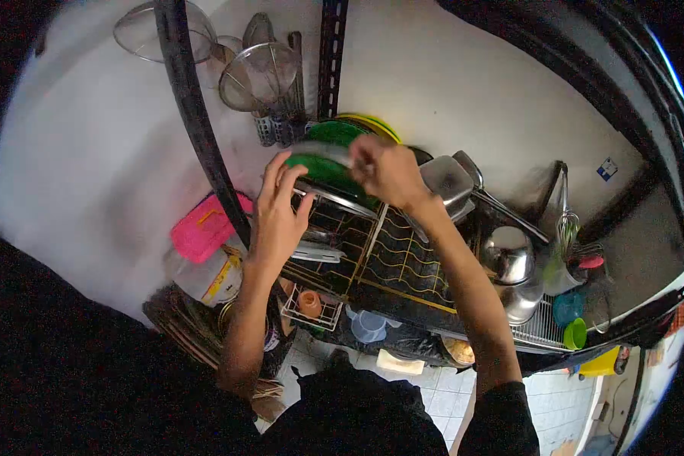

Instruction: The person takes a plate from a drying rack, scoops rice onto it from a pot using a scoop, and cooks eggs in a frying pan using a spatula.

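Observation:
My left hand (281,205) is raised over the left part of the dish rack, its fingers spread and curved, close to the rim of a metal plate or lid (334,199) standing in the rack. My right hand (387,171) has its fingers closed and is smeared by motion. From it a blurred grey, thin thing (323,152) reaches left towards my left fingertips; its kind is not clear. Behind both hands stand green plates (334,135), with a yellow rim at the back. White plates (317,252) stand lower in the rack.
The wire dish rack (403,262) spans the shelf. Metal pans (447,182) and steel pots (508,251) are on the right, with a whisk (567,228) beyond. Strainers (258,76) hang at upper left, near a black upright post (194,114). A pink container (205,228) is at left.

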A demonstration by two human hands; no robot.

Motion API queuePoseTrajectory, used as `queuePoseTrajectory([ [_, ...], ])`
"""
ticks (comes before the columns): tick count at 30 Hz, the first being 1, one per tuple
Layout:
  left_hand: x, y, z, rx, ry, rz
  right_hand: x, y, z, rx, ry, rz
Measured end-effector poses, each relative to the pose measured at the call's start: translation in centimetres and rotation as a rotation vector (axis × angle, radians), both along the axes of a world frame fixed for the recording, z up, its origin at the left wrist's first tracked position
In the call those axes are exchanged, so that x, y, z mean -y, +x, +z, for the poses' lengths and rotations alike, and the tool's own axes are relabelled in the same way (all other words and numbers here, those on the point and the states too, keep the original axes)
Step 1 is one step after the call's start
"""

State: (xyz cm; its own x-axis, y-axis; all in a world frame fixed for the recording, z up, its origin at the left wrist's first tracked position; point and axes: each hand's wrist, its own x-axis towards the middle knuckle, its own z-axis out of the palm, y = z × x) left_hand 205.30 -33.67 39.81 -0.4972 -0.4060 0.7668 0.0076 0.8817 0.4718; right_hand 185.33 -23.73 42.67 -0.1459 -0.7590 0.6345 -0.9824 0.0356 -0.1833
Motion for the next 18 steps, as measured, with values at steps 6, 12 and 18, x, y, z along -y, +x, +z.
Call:
queuePoseTrajectory([
  [6, 0.4, 0.8, -0.9, 0.099, -0.069, 0.028, 1.0, 1.1, -0.7, -0.068, -0.049, -0.159],
  [12, -0.1, 1.0, -0.6, 0.131, -0.082, 0.045, 4.5, -0.9, -2.4, -0.487, -0.041, -0.273],
  [18, -1.4, 1.7, -0.7, 0.106, -0.076, 0.058, 4.6, -1.8, -3.0, -0.801, -0.072, -0.277],
])
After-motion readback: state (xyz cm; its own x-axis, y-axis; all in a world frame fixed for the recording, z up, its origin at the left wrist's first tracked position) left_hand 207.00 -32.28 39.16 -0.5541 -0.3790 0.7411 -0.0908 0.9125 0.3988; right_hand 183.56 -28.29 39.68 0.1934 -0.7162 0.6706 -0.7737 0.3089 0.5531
